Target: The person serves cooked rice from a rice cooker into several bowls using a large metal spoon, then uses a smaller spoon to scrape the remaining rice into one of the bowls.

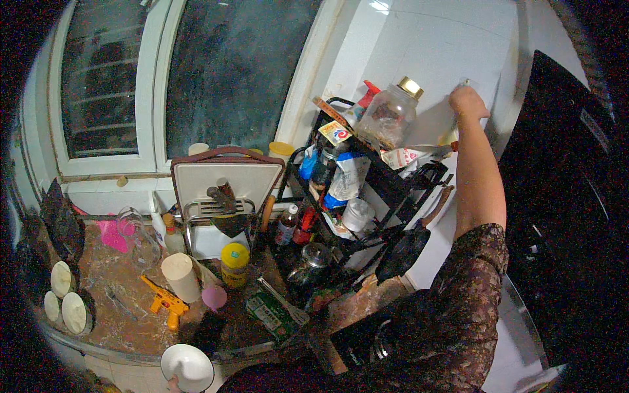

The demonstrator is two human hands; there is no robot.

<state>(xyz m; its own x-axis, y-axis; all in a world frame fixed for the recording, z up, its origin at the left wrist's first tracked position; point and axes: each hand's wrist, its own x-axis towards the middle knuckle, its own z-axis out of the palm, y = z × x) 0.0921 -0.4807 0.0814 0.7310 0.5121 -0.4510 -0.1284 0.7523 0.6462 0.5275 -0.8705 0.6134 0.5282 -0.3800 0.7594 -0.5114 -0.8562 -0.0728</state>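
Note:
My right hand (pixel 467 104) is raised at the end of my outstretched arm, against the white wall at upper right. Its curled fingers meet a small wall fixture (pixel 467 82), perhaps a clear adhesive hook; whether they grip it is hidden. Low in the picture, the thumb of my left hand (pixel 173 383) lies over the rim of a white bowl (pixel 189 366) with a dark edge. That bowl is held in front of the counter, and the rest of the hand is out of sight.
A black rack (pixel 388 216) crowded with packets stands under my right arm, topped by a gold-lidded jar (pixel 388 115). Cutting boards and a cleaver (pixel 231 223) lean behind the counter (pixel 113 339). An orange toy gun (pixel 167 302), white cups (pixel 76 314) and a yellow-lidded jar (pixel 235 263) occupy it.

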